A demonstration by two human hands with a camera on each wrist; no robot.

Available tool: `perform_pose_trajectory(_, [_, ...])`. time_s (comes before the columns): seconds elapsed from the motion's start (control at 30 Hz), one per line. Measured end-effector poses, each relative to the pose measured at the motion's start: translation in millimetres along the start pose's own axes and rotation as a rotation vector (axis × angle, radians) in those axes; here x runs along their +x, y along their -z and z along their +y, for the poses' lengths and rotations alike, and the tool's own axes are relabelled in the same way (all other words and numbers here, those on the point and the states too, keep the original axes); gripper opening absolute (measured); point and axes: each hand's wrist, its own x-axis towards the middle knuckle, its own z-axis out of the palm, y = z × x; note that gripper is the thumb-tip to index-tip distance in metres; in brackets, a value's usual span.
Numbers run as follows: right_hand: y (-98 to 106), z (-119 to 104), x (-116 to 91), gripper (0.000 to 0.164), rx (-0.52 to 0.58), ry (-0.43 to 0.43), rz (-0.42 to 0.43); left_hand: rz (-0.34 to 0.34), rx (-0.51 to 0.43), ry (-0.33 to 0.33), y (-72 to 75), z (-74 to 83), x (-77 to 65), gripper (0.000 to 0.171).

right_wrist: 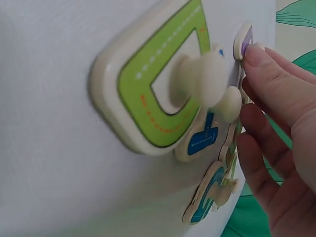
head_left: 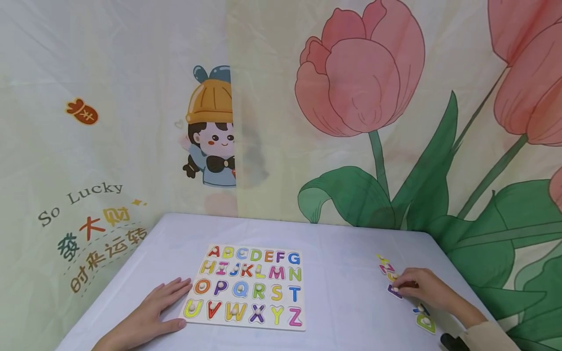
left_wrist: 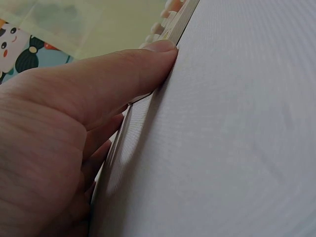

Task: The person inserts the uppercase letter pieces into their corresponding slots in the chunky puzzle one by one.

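A white alphabet puzzle board (head_left: 246, 279) with colourful letters lies flat on the table; many of its letters carry small pale knobs. My left hand (head_left: 151, 312) rests at the board's left edge, fingers extended and thumb touching the lower left corner. In the left wrist view, the thumb (left_wrist: 133, 69) lies along the board's edge. Off to the right, my right hand (head_left: 423, 287) pinches a purple letter piece (head_left: 394, 291); the fingers partly cover it. The right wrist view shows the thumb against that purple piece (right_wrist: 243, 42).
Nearest the right forearm lies a green D piece (head_left: 425, 323), with a blue piece (head_left: 420, 309) beside it. Beyond the right hand are a pink piece (head_left: 387, 269) and a yellow piece (head_left: 381, 259). A printed curtain (head_left: 272, 122) hangs behind the white table (head_left: 342, 273).
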Motion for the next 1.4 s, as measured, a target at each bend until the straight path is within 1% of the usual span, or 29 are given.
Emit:
perform_pose_trajectory(0.13, [-4,-5,1,0.009,-0.009,0.024,0.031,0.014,0.005,-0.031,-0.4,0.3,-0.2,0.078])
perform_pose_trajectory(0.2, [-7,-11,5,0.008,-0.022,0.040,0.046,0.013,0.005,-0.031,-0.3,0.3,-0.1,0.078])
perform_pose_trajectory(0.27, [-11,-20,10,0.007,-0.047,0.053,0.061,0.008,0.007,-0.022,-0.2,0.5,-0.1,0.078])
perform_pose_trajectory(0.37, [-18,-42,23,0.008,-0.059,0.069,0.088,0.002,0.003,-0.005,0.1,0.4,-0.2,0.079])
perform_pose_trajectory(0.5, [-31,-74,46,0.007,-0.028,0.085,0.150,-0.003,-0.007,0.003,-0.1,-0.5,-0.9,0.079])
perform_pose_trajectory(0.63, [-50,-102,74,0.008,-0.009,0.071,0.210,0.007,-0.004,-0.022,-1.1,-1.8,-1.7,0.078])
perform_pose_trajectory(0.77, [-75,-127,102,0.009,0.017,0.012,0.275,0.027,0.011,-0.053,-2.2,-3.0,-2.3,0.078])
perform_pose_trajectory(0.9, [-98,-153,130,0.009,0.066,-0.056,0.321,0.029,0.012,-0.053,-2.0,-3.0,-2.4,0.078])
perform_pose_trajectory(1.0, [-111,-169,149,0.009,0.102,-0.078,0.320,0.029,0.012,-0.052,-2.0,-2.8,-2.3,0.078])
perform_pose_trajectory(1.17, [-127,-189,176,0.010,0.148,-0.073,0.286,0.020,0.006,-0.037,-2.6,-2.9,-2.6,0.078])
perform_pose_trajectory(1.27, [-135,-195,187,0.011,0.173,-0.082,0.269,0.008,0.001,-0.025,-2.7,-3.2,-2.0,0.078])
perform_pose_trajectory(1.4, [-144,-198,197,0.010,0.201,-0.122,0.259,0.006,0.000,-0.025,-2.0,-3.8,-0.8,0.078])
